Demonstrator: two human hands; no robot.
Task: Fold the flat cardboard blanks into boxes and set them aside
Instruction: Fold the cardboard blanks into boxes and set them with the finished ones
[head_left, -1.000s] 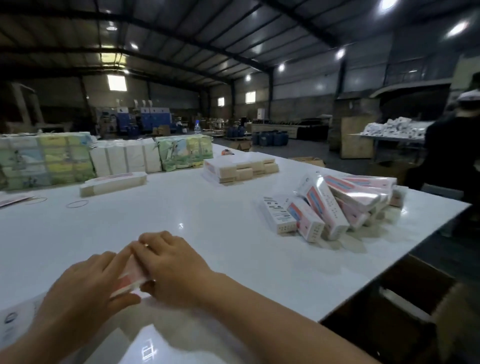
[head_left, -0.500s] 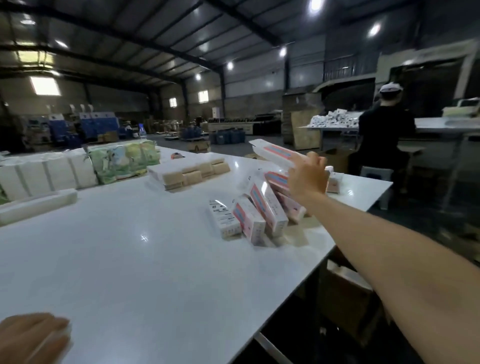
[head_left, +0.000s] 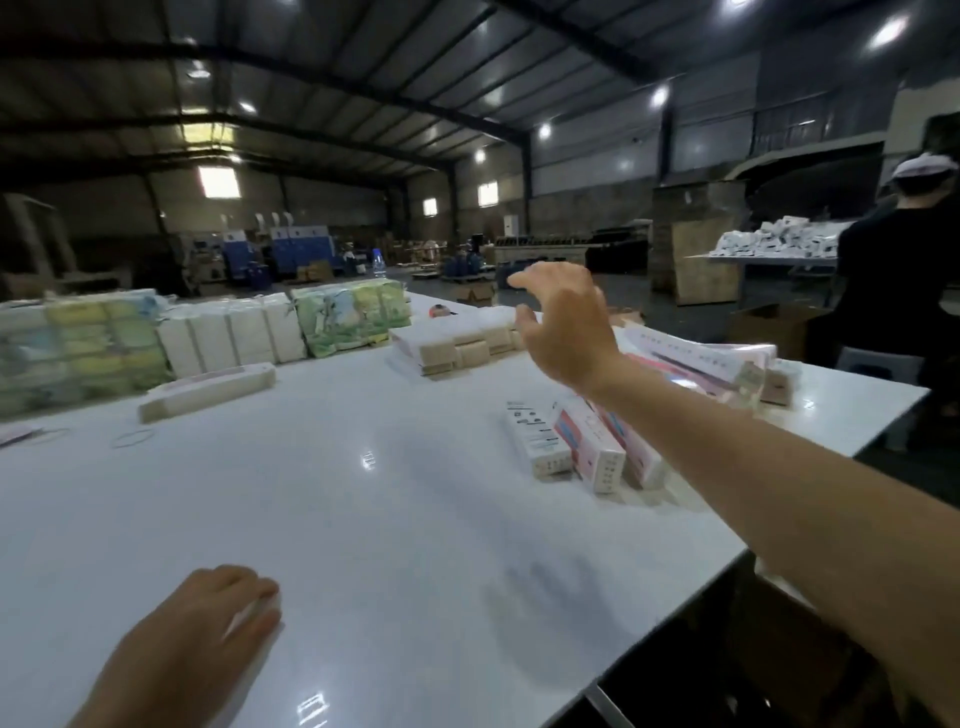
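- Warehouse hall, dim under roof lamps: a glossy white table (head_left: 363, 519) fills the foreground, its right edge running diagonally from the far corner toward the lower middle, with dark floor beyond it.
- Right hand (head_left: 569, 327) is raised above the table's far side, fingers spread and loosely bent, grasping nothing; its forearm crosses over the pile of folded boxes (head_left: 587, 447).
- That pile lies near the right edge, pink-and-white cartons leaning on one another, the nearest two end-on to the camera; more boxes (head_left: 711, 358) stretch behind the arm toward the far corner.
- Left hand (head_left: 208, 639) rests low on the table near the bottom edge of the view, fingers curled over a flat blank (head_left: 260, 610), of which only a pale strip shows at the fingertips.
- Between the two hands the tabletop is bare and reflective, a broad open stretch.
- Along the far edge stand wrapped bundles (head_left: 78, 353), some with green and yellow print and some white; a long pale pack (head_left: 208, 389) lies just in front of them.
- A low stack (head_left: 452, 348) of pale packs sits at mid-table, far side, just left of the right hand.
- A rubber band (head_left: 134, 439) lies on the table at left.
- A person in dark clothing and a white cap (head_left: 898, 291) stands beyond the far corner, at another table.
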